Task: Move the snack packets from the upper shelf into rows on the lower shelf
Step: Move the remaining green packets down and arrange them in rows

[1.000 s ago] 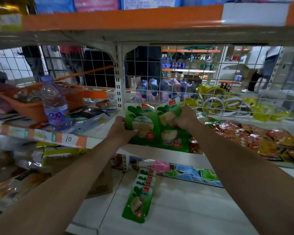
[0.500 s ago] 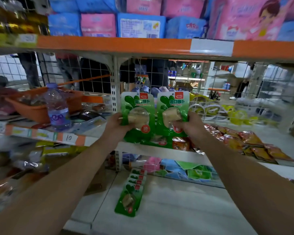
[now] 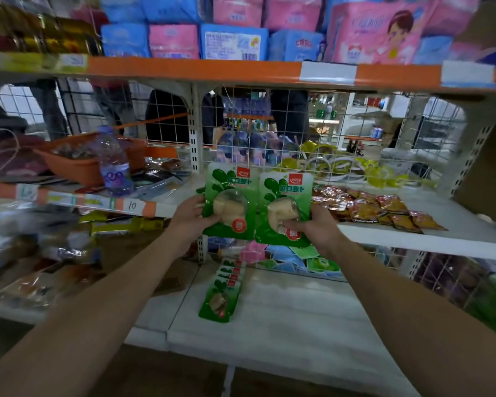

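A shop aisle of white perforated-metal racking fills the view, backed by a thin white wire grid panel through which further aisles show, blurred. The top board, edged with a glossy orange price strip, carries soft, pillowy pink and blue plastic-wrapped packs. On the flat white upper shelf lies a loose spread of crinkled red and orange foil snack sachets, to the right of the hands. Further left stand a clear ribbed plastic water bottle with a purple label and, just behind it, an orange plastic basket. In front of that shelf's front edge, two flat, glossy green snack packets are held upright side by side, their inner edges touching or slightly overlapping. Each has a round clear window showing pale, lumpy contents and a small red label at the top. The left hand grips the left green packet by its left edge, fingers curled behind it. The right hand holds the right green packet at its lower right, with the thumb laid across the front. Below, on the matte white lower shelf, a single overlapping row of the same green packets lies flat, running from the back panel toward the front.
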The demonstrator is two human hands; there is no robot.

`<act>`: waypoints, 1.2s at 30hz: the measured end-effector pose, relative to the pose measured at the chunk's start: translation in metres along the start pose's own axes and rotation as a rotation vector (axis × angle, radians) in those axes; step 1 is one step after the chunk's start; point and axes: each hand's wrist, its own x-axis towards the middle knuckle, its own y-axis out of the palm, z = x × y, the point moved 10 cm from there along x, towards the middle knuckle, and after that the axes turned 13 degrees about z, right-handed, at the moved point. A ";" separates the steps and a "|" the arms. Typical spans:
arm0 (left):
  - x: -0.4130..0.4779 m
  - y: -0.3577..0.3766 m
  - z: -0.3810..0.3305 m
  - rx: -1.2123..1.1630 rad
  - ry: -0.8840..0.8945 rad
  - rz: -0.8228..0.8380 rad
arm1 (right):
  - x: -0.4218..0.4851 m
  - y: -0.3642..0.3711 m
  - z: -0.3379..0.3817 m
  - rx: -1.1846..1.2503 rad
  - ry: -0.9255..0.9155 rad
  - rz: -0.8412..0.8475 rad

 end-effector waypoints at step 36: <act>0.044 -0.041 0.407 -0.018 -0.585 0.167 | 0.031 0.105 -0.373 0.044 0.572 -0.034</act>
